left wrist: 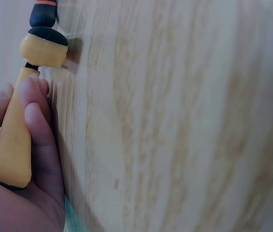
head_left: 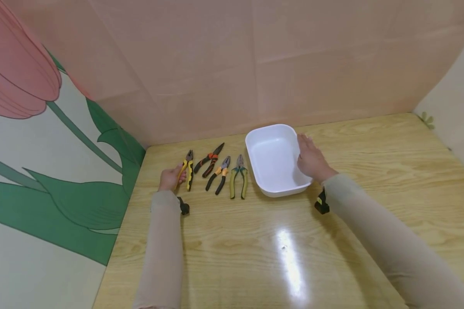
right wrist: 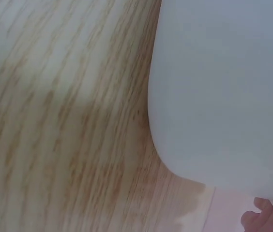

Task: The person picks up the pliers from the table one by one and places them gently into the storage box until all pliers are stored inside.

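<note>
yellow-handled pliers (head_left: 188, 168), apparently black-trimmed

Glossy wooden table (head_left: 332, 240), pink wall (head_left: 232, 64)

- The left hand (head_left: 171, 178) is curled, fingers (left wrist: 39, 145) wrapped round a handle.
- The right hand (head_left: 311, 159) is laid flat, fingers extended forward.
- Both forearms are stretched forward, sleeved to the wrists.
</note>
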{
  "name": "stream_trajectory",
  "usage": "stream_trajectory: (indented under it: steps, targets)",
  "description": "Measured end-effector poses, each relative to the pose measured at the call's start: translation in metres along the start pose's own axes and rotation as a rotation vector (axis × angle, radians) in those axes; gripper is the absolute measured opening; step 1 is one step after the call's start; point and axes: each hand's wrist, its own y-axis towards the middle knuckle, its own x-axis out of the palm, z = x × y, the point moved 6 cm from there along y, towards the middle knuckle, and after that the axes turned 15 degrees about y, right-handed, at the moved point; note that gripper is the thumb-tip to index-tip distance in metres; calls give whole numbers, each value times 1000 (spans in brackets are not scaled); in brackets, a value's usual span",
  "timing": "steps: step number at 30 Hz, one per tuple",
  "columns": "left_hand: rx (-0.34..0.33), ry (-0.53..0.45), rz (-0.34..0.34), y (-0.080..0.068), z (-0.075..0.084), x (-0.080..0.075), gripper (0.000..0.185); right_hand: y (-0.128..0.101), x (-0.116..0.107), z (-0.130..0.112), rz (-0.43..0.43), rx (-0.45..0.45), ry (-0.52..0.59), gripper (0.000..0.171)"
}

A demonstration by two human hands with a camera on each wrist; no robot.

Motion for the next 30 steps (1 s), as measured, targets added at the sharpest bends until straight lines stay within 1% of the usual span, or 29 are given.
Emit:
stream_trajectory:
  steps: [9, 16, 23, 30]
  targets:
    - [-26, -8, -1, 0, 1, 0, 49, -1, -1, -1, -52, -13, -82, 71]
    - [-11, 9, 2, -4, 3, 0, 50, -2, -3, 0, -106, -21, -151, 78]
    - [-34, 13, 17, -1, -1, 1, 49, -2, -4, 3, -121, -44, -153, 82]
    - [-19, -17, 45, -2, -3, 1, 49, -1, -3, 3, -119, -41, -161, 82]
